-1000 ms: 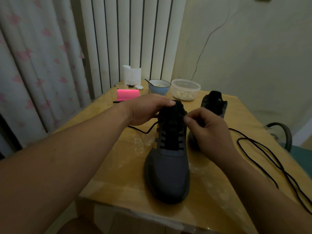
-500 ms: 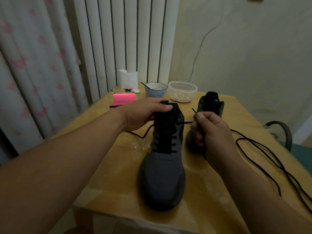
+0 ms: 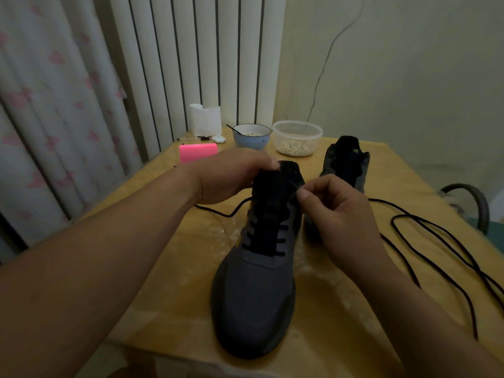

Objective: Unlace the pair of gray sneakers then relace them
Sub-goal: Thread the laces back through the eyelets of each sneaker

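A gray sneaker [image 3: 253, 298] stands in the middle of the wooden table [image 3: 169, 301], toe toward me, with a black lace threaded through its lower eyelets. My left hand [image 3: 231, 175] grips the top of its black tongue. My right hand [image 3: 341, 214] pinches the lace tip at the shoe's upper right eyelets. The other end of that lace [image 3: 218, 211] trails out to the left under my left hand. The second gray sneaker [image 3: 345, 165] stands behind, without a lace. A loose black lace [image 3: 436, 241] lies coiled on the table's right side.
At the table's far edge stand a pink box [image 3: 197, 152], a white paper roll [image 3: 205, 120], a blue bowl [image 3: 252, 136] with a spoon and a clear tub [image 3: 297, 137] of grains. A chair back [image 3: 474, 203] rises at the right. Curtains hang at the left.
My right hand had pulled the lace tip out to the right; now it is back at the upper right eyelets. My left hand stays on the tongue.
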Tool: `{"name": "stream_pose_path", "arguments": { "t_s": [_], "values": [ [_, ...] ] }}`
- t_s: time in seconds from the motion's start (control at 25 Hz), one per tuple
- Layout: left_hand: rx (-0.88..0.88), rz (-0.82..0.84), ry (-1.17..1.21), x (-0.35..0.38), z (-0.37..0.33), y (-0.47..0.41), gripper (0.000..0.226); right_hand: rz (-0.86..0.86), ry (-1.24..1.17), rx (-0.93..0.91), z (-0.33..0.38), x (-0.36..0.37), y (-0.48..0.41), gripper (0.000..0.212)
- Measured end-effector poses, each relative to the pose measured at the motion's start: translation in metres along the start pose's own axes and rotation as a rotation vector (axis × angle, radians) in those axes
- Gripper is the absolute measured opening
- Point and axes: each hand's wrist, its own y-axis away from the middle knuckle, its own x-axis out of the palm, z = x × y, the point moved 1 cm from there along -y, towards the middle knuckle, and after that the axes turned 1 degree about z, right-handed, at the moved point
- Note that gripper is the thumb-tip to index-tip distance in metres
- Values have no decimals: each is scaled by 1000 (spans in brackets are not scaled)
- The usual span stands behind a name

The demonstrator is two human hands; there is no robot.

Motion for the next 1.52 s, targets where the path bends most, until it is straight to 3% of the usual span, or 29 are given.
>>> {"name": "stream_pose_path", "arguments": {
  "t_s": [0.12, 0.24, 0.44, 0.52, 0.6, 0.72, 0.96, 1.16, 1.32, 1.44, 1.52],
  "values": [
    [8, 141, -57, -11, 6, 1, 49, -14, 143, -56, 3, 0, -1, 5],
    [32, 228, -38, -16, 10, 2, 46, 5, 181, -63, 6, -1, -2, 6],
    [79, 87, -13, -11, 15, 0, 25, 48, 135, -19, 7, -1, -3, 7],
    [89, -13, 57, -4, 14, 2, 11, 39, 56, 52, 9, -1, -6, 9],
    [99, -71, 95, -1, 13, 4, 21, -7, -105, 147, 14, -3, -10, 13],
    [123, -83, 36, 1, 16, 4, 18, -88, -379, 244, 29, -15, -21, 15],
    [142, -260, 22, 21, 16, 3, 28, -132, -660, 106, 69, -62, -54, 9],
    [78, -250, -145, 26, 2, 9, 27, -116, -508, 53, 89, -78, -56, 9],
    [80, -470, -18, 17, 8, 29, 27, -30, -356, 61, 89, -58, -44, 13],
    [-42, -458, -128, 20, 29, 41, 15, 48, -340, 75, 93, -35, -42, 14],
    [-37, -472, -170, 27, 34, 45, 24, 132, -221, 107, 89, -19, -41, 16]
  ]
}}
